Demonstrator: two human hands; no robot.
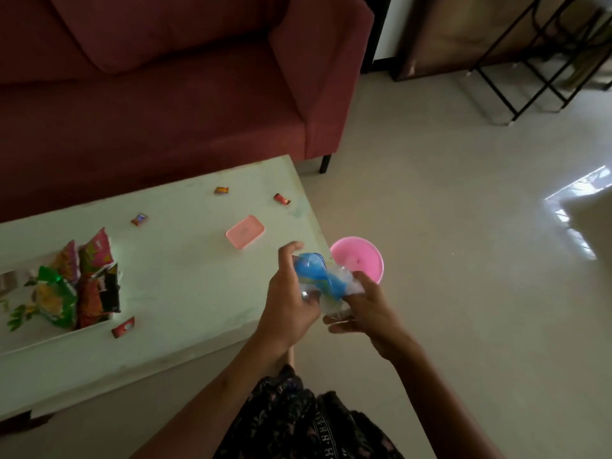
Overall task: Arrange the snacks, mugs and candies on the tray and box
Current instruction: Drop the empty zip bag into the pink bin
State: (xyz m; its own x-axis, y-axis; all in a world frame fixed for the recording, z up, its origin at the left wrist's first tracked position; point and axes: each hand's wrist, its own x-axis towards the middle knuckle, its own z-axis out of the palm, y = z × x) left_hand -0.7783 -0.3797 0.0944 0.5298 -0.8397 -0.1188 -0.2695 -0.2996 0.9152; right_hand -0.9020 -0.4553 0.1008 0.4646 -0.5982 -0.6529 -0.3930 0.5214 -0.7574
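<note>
You've got a clear bag (319,279) with something blue inside at lower centre, left hand (291,303) and right hand (366,311) both clamped on it just off the table (185,276) edge. A pink bowl (359,258) sits right behind it. Snack packs (79,283) are piled on the tray (20,313) at far left, candies (221,190) scattered across the table around a pink lid (245,231).

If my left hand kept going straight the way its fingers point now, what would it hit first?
Probably the pink lid on the table. The left hand, gripping the blue and clear plastic bag, points up and slightly left. Depth is unclear, so it might pass above it.
</note>
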